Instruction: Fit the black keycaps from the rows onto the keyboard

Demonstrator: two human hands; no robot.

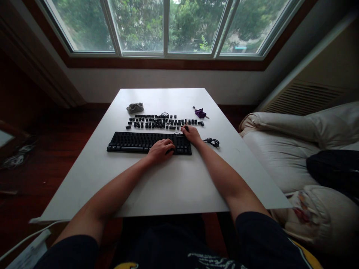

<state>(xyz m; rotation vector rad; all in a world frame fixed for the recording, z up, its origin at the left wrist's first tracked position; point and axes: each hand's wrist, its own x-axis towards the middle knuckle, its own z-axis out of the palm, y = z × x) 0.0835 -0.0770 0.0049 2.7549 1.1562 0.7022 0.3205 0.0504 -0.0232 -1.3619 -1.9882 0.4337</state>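
A black keyboard lies across the white table in front of me. My left hand rests over its front edge, right of centre, fingers curled on top and thumb low at the edge, gripping it. Just beyond the keyboard's right end, my right hand pinches a small dark object; its kind is too small to make out. Loose black keycaps stand in rows behind the keyboard, and the right fingertips are close to the nearest row.
A grey crumpled cloth sits at the back left of the table. At the back right lies a purple cloth item with a stick. A coiled black cable is beside my right forearm. A sofa stands right of the table.
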